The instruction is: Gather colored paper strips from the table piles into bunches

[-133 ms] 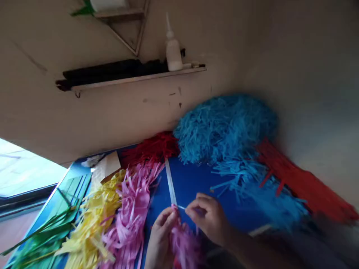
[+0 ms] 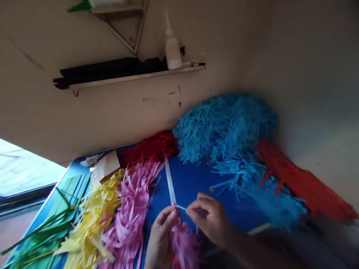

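My left hand [image 2: 162, 233] is closed around the top of a pink fringed paper bundle [image 2: 186, 243], whose loose strips hang down to the right. My right hand [image 2: 211, 216] is pinched on a thin whitish string [image 2: 181, 206], which stretches tight and short to the bundle's top between my left thumb and finger. Some red shows low beneath the pink strips. Under the hands lies a blue tabletop [image 2: 190, 179], with a pale strip [image 2: 169, 181] running away from the left fingertips.
Pink [image 2: 133, 209], yellow [image 2: 97, 216] and green strips [image 2: 47, 228] lie to the left. Dark red fringe [image 2: 154, 147] sits behind. A large blue fringed heap [image 2: 227, 127] and red strips [image 2: 305, 179] stand right. A wall shelf [image 2: 137, 77] holds a white bottle [image 2: 173, 52].
Hardly anything differs: the view has shifted slightly, and both hands keep their hold on the pink bundle and the string.
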Demonstrator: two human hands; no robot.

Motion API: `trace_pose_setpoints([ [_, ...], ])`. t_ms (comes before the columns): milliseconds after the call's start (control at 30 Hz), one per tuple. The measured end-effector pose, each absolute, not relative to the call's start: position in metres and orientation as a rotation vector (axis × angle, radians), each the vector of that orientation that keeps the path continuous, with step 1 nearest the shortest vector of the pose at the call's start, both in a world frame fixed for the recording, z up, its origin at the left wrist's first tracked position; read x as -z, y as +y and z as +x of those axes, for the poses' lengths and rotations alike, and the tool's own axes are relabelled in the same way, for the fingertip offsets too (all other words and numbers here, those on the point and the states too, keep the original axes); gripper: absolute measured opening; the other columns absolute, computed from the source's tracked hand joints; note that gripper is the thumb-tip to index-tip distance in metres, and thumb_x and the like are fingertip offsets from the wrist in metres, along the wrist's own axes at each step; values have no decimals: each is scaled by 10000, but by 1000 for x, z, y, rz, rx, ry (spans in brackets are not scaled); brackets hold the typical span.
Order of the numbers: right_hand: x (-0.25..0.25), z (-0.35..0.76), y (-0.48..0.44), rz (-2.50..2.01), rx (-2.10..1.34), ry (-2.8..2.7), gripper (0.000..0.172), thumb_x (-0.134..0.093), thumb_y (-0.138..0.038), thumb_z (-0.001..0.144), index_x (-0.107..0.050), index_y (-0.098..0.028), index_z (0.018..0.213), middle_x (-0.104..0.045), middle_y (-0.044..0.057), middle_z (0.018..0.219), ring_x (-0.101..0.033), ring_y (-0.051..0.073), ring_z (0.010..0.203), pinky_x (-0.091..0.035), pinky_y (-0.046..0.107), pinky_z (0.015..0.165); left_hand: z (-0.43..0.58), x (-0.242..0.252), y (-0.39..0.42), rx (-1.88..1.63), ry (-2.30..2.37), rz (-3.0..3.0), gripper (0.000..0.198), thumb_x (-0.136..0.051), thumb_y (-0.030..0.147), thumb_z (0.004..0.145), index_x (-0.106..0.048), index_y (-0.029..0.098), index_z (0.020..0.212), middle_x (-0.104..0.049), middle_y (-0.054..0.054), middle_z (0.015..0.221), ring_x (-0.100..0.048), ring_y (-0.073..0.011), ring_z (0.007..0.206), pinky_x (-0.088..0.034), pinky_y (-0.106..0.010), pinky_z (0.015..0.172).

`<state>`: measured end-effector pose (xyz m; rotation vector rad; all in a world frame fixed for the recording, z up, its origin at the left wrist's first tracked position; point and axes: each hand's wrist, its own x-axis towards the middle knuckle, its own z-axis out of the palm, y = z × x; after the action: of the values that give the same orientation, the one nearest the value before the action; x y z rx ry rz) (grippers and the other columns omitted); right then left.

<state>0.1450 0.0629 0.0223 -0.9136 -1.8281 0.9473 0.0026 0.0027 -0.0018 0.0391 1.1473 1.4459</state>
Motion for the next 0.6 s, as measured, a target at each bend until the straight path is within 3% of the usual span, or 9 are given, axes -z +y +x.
trace_pose_setpoints([
  [200, -21, 148, 63, -946, -988, -1895, 229, -607, -299, 888, -689, -184, 708, -556, -13, 640, -523, 105, 566, -374, 215, 542, 7, 3, 1, -1435, 1287, 231, 450, -919, 403, 481, -699, 168, 796, -692, 7, 671, -614, -106, 557, -493, -196, 534],
  [300, -21, 151, 62, -940, -1089, -2004, 186, -606, -327, 905, -679, -183, 998, -675, 42, 894, -632, 160, 789, -456, 248, 712, 6, 5, -3, -1486, 1532, 605, 386, -868, 431, 566, -669, 177, 777, -712, -22, 733, -663, -148, 647, -529, -224, 591],
  [367, -19, 150, 61, -883, -1184, -2048, 199, -556, -297, 941, -637, -185, 1083, -690, 60, 998, -647, 176, 894, -466, 266, 784, 6, 9, -6, -1524, 1735, 925, 312, -809, 431, 648, -643, 199, 775, -718, -29, 746, -682, -171, 674, -547, -252, 615],
  [467, -11, 142, 59, -808, -1116, -2018, 200, -497, -277, 979, -669, -199, 912, -695, 44, 899, -635, 162, 847, -464, 264, 763, 12, 17, -6, -1485, 1974, 1409, 206, -710, 412, 757, -645, 222, 802, -725, -32, 734, -695, -186, 660, -547, -270, 593],
  [600, -16, 164, 82, -858, -939, -1833, 319, -545, -400, 952, -655, -205, 725, -678, 56, 841, -591, 176, 786, -467, 309, 732, 14, 7, -1, -1258, 1968, 1756, 116, -640, 342, 830, -635, 226, 827, -719, -1, 713, -672, -142, 574, -527, -233, 541],
])
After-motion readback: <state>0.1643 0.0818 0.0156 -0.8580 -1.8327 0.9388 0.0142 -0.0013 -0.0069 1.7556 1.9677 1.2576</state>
